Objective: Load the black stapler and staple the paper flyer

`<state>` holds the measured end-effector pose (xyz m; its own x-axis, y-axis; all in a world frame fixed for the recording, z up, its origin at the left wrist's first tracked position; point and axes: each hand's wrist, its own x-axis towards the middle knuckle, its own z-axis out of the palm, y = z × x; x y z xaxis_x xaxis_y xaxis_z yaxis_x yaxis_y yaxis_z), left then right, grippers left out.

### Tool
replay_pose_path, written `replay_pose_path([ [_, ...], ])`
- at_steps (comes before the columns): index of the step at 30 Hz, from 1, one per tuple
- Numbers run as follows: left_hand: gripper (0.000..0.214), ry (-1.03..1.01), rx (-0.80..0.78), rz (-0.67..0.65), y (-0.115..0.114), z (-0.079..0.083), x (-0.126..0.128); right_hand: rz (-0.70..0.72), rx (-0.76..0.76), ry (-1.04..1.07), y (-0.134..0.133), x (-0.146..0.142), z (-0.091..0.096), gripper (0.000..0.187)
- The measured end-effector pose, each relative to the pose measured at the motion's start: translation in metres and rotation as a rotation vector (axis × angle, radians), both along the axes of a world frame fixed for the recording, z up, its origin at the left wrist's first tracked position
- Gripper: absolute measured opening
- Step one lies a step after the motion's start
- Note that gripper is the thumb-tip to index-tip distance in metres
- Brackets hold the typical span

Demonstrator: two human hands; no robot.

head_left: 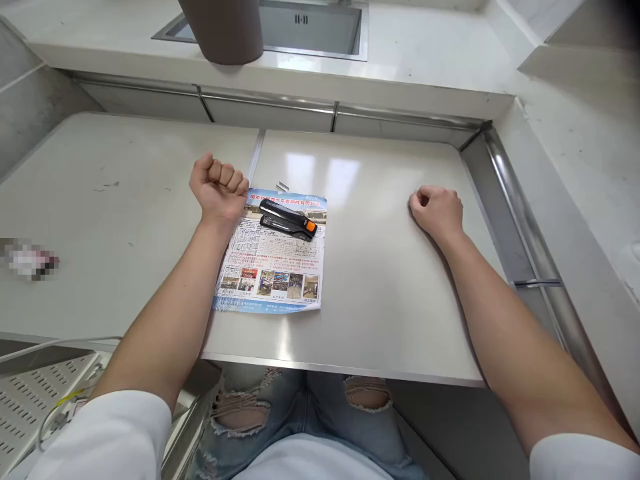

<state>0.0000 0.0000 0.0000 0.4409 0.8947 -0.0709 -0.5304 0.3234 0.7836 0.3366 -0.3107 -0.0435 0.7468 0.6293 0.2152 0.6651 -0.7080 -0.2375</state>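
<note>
My left hand [218, 188] rests on the white tabletop as a fist, its curled fingers facing up and its edge at the upper left of a printed sheet [290, 303]. Near the right side of the table my right hand [438, 212] is loosely curled into a fist, touching only the tabletop. On the sheet, between the hands but closer to the left one, lies a black stapler [286, 220] with an orange piece at one end. Just beyond the sheet's top edge are small silvery strips, apparently staples [283, 187]. Nothing shows in either fist.
A brown bin-like container [225, 33] stands on the raised counter [400, 73] behind the table, in front of a steel sink [364, 40]. A blurred-out object [31, 261] lies at the far left. A perforated white rack [35, 413] and cables are below the table's left front edge.
</note>
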Motion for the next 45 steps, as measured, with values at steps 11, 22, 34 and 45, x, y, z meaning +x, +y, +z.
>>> replay_pose_path([
  [11, 0.066, -0.036, -0.008, -0.003, 0.003, -0.003, 0.000, -0.005, -0.005, 0.002, 0.000, 0.000, 0.000, 0.024],
  [22, 0.067, -0.023, -0.024, 0.005, 0.003, -0.004, 0.001, 0.003, -0.005, -0.010, 0.000, -0.001, 0.000, 0.022],
  [34, 0.067, -0.037, -0.029, -0.007, 0.001, -0.002, 0.001, 0.213, -0.065, -0.062, 0.003, -0.023, 0.008, 0.022],
  [45, 0.055, 0.020, -0.066, -0.006, -0.002, 0.000, 0.000, 1.257, 0.131, -0.114, 0.018, -0.121, 0.031, 0.030],
])
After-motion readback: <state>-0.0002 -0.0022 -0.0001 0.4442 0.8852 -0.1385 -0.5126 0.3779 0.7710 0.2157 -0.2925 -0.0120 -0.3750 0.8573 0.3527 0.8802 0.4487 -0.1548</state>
